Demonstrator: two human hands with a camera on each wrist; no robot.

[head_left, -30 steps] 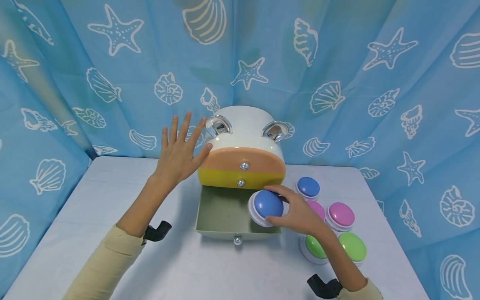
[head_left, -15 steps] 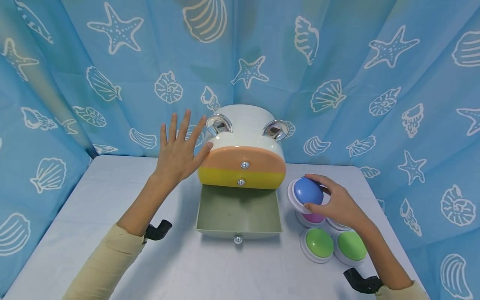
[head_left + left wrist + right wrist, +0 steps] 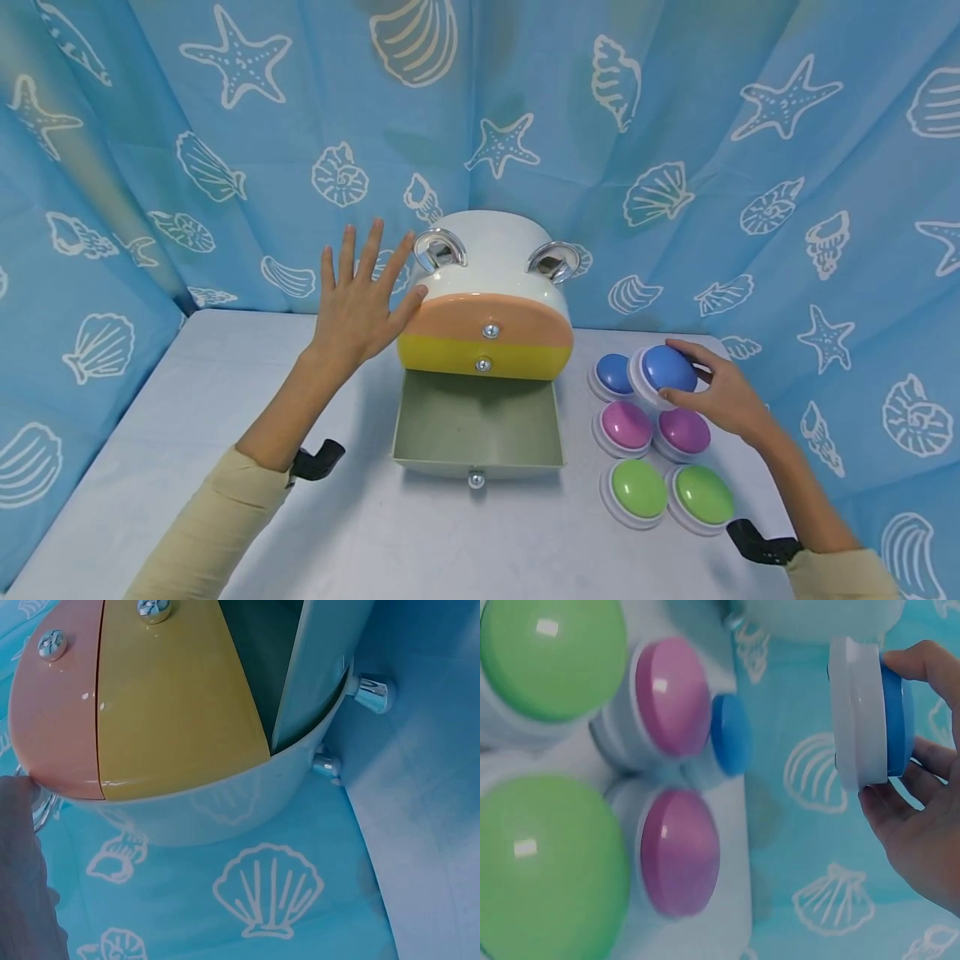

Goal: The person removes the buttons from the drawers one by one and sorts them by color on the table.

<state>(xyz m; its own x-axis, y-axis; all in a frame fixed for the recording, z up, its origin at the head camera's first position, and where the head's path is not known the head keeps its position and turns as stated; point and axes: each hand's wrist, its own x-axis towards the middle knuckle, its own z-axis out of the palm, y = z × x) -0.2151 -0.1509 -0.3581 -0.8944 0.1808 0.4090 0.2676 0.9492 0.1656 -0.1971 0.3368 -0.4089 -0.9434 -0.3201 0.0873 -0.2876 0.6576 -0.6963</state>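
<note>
Blue button [image 3: 667, 369] now riding in the curled right hand [image 3: 720, 396] at three o'clock of the open drawer [image 3: 477, 421] — having left it, hovering beside the second blue one [image 3: 613, 375] — left hand [image 3: 358, 304] still bracing flat, fingers spread, against the cabinet [image 3: 487, 287].

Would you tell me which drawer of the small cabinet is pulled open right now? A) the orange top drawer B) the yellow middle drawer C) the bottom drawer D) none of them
C: the bottom drawer sticks out over the table with its bare inside showing, while the orange drawer and the yellow drawer sit flush in the cabinet.
</note>
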